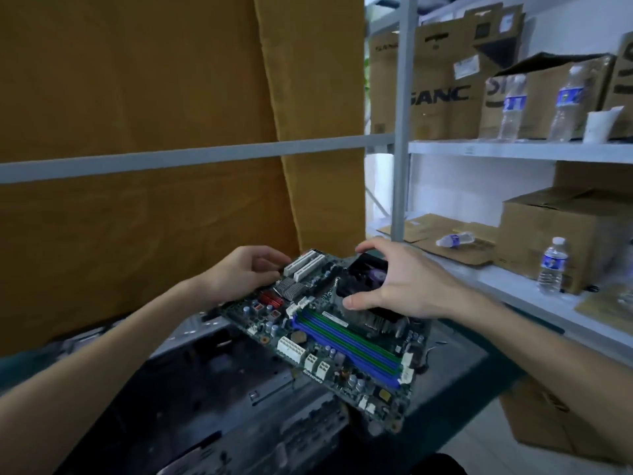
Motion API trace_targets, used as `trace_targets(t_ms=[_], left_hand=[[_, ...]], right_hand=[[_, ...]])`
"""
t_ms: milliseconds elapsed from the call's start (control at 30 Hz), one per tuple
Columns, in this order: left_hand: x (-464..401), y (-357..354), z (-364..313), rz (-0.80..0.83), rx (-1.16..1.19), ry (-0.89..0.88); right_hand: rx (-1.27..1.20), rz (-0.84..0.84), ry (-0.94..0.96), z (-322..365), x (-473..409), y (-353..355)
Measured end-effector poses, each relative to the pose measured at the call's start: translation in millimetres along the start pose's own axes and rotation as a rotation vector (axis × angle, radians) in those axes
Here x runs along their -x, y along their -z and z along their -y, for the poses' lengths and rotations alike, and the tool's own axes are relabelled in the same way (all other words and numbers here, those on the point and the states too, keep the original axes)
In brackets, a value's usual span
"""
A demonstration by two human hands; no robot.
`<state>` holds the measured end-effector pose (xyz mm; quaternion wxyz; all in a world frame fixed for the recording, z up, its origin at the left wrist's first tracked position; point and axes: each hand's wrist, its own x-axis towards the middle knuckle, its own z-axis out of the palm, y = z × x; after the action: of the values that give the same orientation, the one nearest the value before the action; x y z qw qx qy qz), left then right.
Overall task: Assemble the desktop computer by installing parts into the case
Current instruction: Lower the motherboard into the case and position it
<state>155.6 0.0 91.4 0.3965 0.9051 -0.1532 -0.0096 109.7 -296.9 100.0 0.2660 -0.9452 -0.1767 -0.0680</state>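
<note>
Motherboard (329,334), tilted above open computer case (219,399): left hand (245,272) pinches far-left edge, right hand (400,286) curls round CPU cooler (363,279), likely steadying it for lowering in.

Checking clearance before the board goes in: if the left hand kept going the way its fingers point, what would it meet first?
The left hand points rightward along the green motherboard it holds; first in line are probably the white expansion slots, then the black cooler fan. Depth is uncertain.

Motherboard (329,341) in both hands, tilted above open case (212,389).
</note>
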Motion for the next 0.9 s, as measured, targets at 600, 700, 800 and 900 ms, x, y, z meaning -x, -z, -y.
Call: trace_targets(t_ms=[600,700,800,900], left_hand=[[139,54,56,-0.127,-0.213,-0.076],[147,36,28,0.235,-0.041,-0.054],[149,14,17,0.312,-0.162,-0.006],[152,-3,13,0.218,-0.228,-0.015]], right_hand=[[0.290,0.232,0.045,159,9,-92],[0.302,0.230,0.013,157,15,-101],[0.336,0.225,0.010,157,21,-111],[0.324,0.214,-0.017,157,27,-117]])
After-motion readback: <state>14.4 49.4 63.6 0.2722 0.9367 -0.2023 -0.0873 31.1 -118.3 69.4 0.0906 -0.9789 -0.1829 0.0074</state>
